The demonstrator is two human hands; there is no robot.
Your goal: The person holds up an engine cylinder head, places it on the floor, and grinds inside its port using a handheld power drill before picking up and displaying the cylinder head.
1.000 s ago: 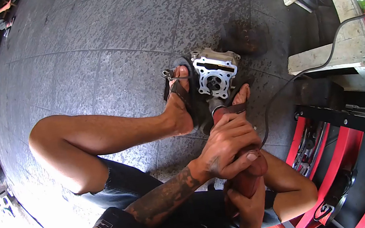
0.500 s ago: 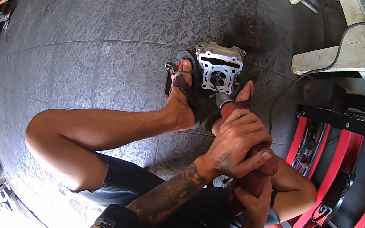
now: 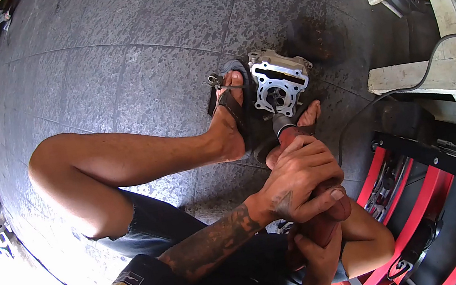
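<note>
A metal engine cylinder head [image 3: 280,79] stands on the floor between the two sandalled feet, its flat machined face with round openings turned towards me. A red corded power drill [image 3: 290,133] points at it, and its grey chuck end is close to the lower edge of that face. Whether the tip touches the metal, I cannot tell. My left hand [image 3: 302,178] wraps over the top of the drill's body, thumb towards its rear end. Below it, my right hand [image 3: 319,250] is closed round the rear and handle part of the drill, partly hidden by the body.
A worn white wooden stand [image 3: 452,68] is at the right, with a dark cable [image 3: 362,102] running past it. Red and black metal racks [image 3: 435,187] hold tools at lower right. A dark stain [image 3: 316,39] marks the tiled floor [image 3: 139,73]. Wooden shelving lines the far left.
The cylinder head, feet and drill appear further right in the view, and the head slightly higher. Both hands keep their hold on the drill.
</note>
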